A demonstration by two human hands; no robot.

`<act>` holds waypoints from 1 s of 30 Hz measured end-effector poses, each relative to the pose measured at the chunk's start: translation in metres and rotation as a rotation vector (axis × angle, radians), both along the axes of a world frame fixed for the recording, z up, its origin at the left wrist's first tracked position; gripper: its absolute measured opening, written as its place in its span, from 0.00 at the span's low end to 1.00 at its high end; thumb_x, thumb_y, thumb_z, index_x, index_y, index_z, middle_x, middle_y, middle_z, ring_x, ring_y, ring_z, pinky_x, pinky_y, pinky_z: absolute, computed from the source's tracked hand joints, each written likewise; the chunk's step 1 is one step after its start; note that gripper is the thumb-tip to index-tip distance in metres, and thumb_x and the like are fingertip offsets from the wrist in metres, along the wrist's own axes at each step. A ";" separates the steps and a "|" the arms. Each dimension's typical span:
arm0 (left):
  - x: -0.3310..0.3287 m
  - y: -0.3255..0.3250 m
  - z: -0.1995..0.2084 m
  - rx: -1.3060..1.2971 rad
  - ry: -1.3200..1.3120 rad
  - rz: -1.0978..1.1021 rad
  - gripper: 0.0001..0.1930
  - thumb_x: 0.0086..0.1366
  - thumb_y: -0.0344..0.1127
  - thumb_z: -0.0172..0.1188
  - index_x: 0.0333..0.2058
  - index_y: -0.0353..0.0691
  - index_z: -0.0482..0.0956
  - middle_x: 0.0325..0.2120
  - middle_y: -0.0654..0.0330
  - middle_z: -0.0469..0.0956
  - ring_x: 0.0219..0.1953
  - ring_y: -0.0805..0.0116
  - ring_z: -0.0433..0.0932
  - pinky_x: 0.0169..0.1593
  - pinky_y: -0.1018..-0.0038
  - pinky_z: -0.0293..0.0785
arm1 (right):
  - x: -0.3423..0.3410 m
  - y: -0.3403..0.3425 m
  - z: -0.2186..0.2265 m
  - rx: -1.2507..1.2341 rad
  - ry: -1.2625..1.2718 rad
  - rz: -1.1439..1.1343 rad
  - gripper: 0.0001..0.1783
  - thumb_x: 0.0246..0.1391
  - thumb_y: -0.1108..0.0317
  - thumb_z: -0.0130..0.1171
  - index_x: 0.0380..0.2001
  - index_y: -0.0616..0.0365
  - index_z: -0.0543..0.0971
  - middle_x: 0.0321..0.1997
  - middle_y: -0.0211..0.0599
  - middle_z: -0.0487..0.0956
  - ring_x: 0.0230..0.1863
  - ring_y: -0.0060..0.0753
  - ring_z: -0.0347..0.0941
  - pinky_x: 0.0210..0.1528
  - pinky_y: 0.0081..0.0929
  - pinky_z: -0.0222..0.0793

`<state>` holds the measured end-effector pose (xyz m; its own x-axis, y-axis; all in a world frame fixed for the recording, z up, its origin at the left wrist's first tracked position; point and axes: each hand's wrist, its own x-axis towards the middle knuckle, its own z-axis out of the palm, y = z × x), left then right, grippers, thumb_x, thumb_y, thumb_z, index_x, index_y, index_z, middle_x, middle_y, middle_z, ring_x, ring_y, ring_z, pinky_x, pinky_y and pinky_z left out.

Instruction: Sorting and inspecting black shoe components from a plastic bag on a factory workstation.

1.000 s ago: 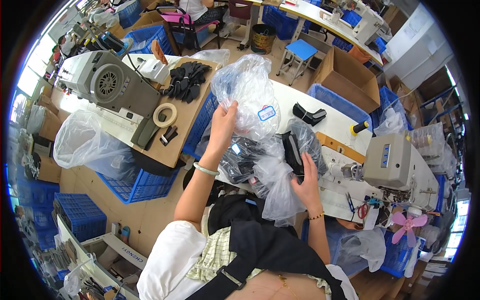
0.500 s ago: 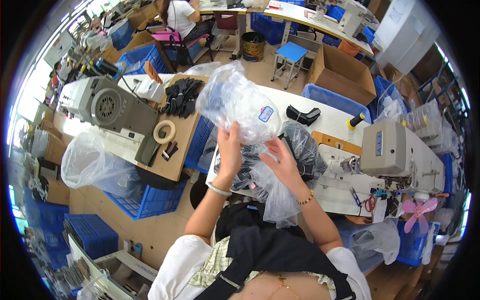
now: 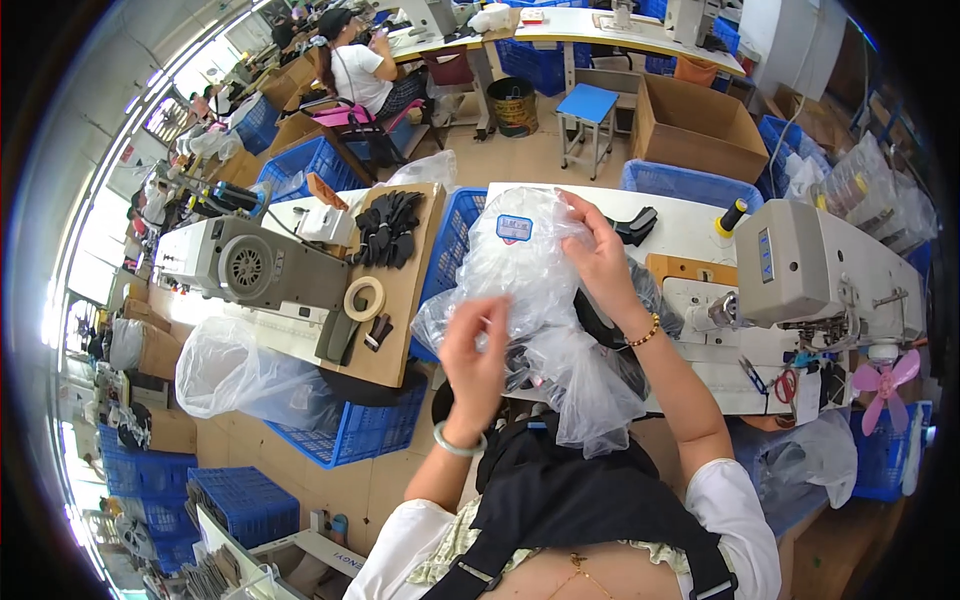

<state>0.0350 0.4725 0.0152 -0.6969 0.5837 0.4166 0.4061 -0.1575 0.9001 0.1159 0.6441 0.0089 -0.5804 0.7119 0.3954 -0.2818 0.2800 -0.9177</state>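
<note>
Left of both hands lies a round cream tape roll [image 3: 349, 299]. The blurred left hand [image 3: 474, 362] is half-curled, its hold unclear; between the hands is a crumpled clear plastic bag [image 3: 522, 268], its right edge gripped by the right hand [image 3: 604, 264], fingers bent.

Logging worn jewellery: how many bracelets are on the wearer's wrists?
2: a pale bangle on the left wrist, a beaded bracelet on the right wrist; neither wrist is covered.
</note>
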 end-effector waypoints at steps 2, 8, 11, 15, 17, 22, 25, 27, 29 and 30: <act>-0.023 0.010 0.025 -0.039 0.289 0.190 0.13 0.55 0.24 0.60 0.41 0.35 0.76 0.37 0.57 0.72 0.28 0.72 0.69 0.33 0.78 0.67 | 0.002 -0.002 0.010 -0.038 -0.053 0.049 0.30 0.47 0.78 0.48 0.58 0.56 0.65 0.45 0.30 0.67 0.45 0.17 0.62 0.50 0.14 0.59; -0.050 0.020 0.024 -0.187 0.344 0.125 0.23 0.56 0.38 0.63 0.50 0.37 0.73 0.37 0.59 0.74 0.33 0.72 0.68 0.37 0.78 0.65 | -0.001 -0.004 0.016 -0.031 -0.026 0.100 0.30 0.46 0.76 0.50 0.57 0.53 0.67 0.42 0.33 0.68 0.46 0.22 0.63 0.51 0.18 0.60; -0.055 0.020 0.013 -0.218 0.149 0.069 0.21 0.56 0.37 0.64 0.48 0.35 0.75 0.30 0.63 0.74 0.29 0.76 0.67 0.33 0.81 0.63 | -0.002 -0.003 0.016 -0.038 -0.006 0.135 0.30 0.46 0.76 0.50 0.57 0.55 0.66 0.42 0.33 0.69 0.45 0.21 0.63 0.49 0.17 0.60; -0.056 0.024 0.007 -0.046 -0.155 -0.008 0.17 0.58 0.35 0.63 0.44 0.34 0.78 0.23 0.71 0.71 0.24 0.84 0.63 0.28 0.86 0.59 | -0.001 0.001 0.016 -0.078 0.021 0.171 0.32 0.45 0.78 0.46 0.59 0.55 0.64 0.41 0.29 0.69 0.41 0.14 0.63 0.47 0.13 0.60; -0.057 0.025 0.007 -0.036 -0.176 -0.012 0.16 0.58 0.34 0.62 0.44 0.34 0.78 0.22 0.72 0.70 0.23 0.86 0.61 0.26 0.87 0.57 | -0.001 0.001 0.017 -0.079 0.018 0.174 0.32 0.45 0.78 0.46 0.59 0.55 0.64 0.42 0.29 0.69 0.41 0.14 0.63 0.47 0.13 0.60; -0.059 0.026 0.001 -0.042 -0.214 -0.002 0.15 0.58 0.33 0.62 0.43 0.33 0.78 0.22 0.72 0.70 0.23 0.86 0.61 0.26 0.88 0.57 | -0.003 0.003 0.016 -0.110 0.008 0.189 0.32 0.46 0.78 0.45 0.59 0.56 0.64 0.42 0.30 0.69 0.41 0.14 0.64 0.47 0.13 0.60; -0.060 0.026 0.001 -0.050 -0.204 -0.009 0.14 0.58 0.33 0.61 0.43 0.33 0.79 0.23 0.72 0.71 0.23 0.86 0.61 0.26 0.88 0.57 | -0.002 0.004 0.016 -0.137 0.003 0.189 0.32 0.45 0.78 0.45 0.59 0.56 0.64 0.42 0.30 0.69 0.40 0.14 0.63 0.46 0.13 0.60; -0.059 0.027 0.001 -0.052 -0.209 -0.009 0.14 0.59 0.33 0.61 0.42 0.33 0.79 0.23 0.72 0.71 0.23 0.86 0.62 0.26 0.88 0.57 | -0.002 0.005 0.016 -0.136 0.000 0.186 0.32 0.45 0.78 0.45 0.58 0.56 0.64 0.42 0.30 0.69 0.39 0.14 0.63 0.46 0.13 0.60; -0.059 0.027 0.000 -0.056 -0.215 -0.011 0.14 0.59 0.33 0.61 0.42 0.33 0.79 0.23 0.71 0.71 0.24 0.86 0.62 0.26 0.88 0.57 | -0.001 0.005 0.016 -0.139 -0.005 0.187 0.32 0.45 0.78 0.45 0.58 0.56 0.65 0.42 0.30 0.70 0.39 0.14 0.63 0.45 0.13 0.60; -0.059 0.027 -0.001 -0.059 -0.222 -0.017 0.14 0.59 0.33 0.61 0.42 0.33 0.79 0.23 0.71 0.71 0.24 0.86 0.62 0.26 0.88 0.58 | 0.000 0.005 0.016 -0.141 -0.009 0.189 0.32 0.45 0.78 0.45 0.58 0.56 0.65 0.42 0.30 0.70 0.39 0.14 0.63 0.45 0.13 0.60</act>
